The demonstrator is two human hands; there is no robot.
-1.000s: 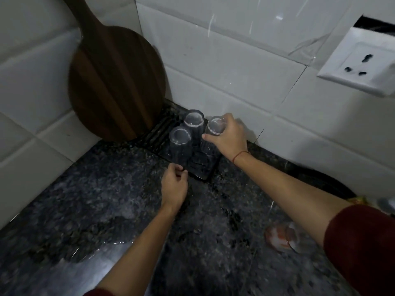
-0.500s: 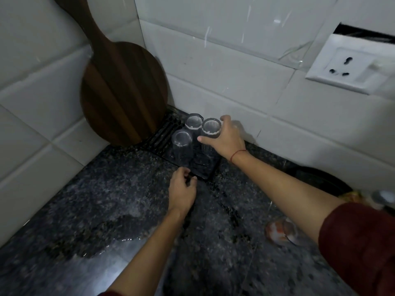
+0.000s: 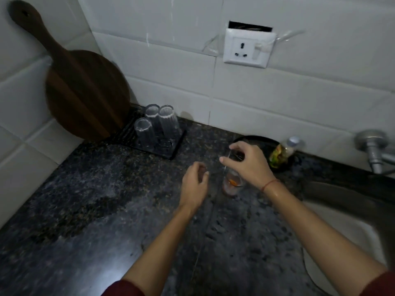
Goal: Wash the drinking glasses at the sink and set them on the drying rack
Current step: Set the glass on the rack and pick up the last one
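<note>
Head view, looking down on a dark speckled tabletop [image 3: 89, 199] in a tiled corner. Right hand [image 3: 249, 165]: grip closed from above around the rim of a dirty glass [image 3: 232, 183] with orange residue, which stands upright on the tabletop. Left hand [image 3: 193, 185]: just beside that glass, fingers loosely curled, holding nothing. Drying rack [image 3: 171, 149]: a dark tray in the corner carrying three clear glasses [image 3: 158, 124] upside down, close together. Round wooden board [image 3: 85, 95] leans on the wall behind the rack. Sink [image 3: 333, 214] and tap [image 3: 373, 150] lie at right, a small bottle [image 3: 282, 153] near the wall, a wall socket [image 3: 248, 49] above.
</note>
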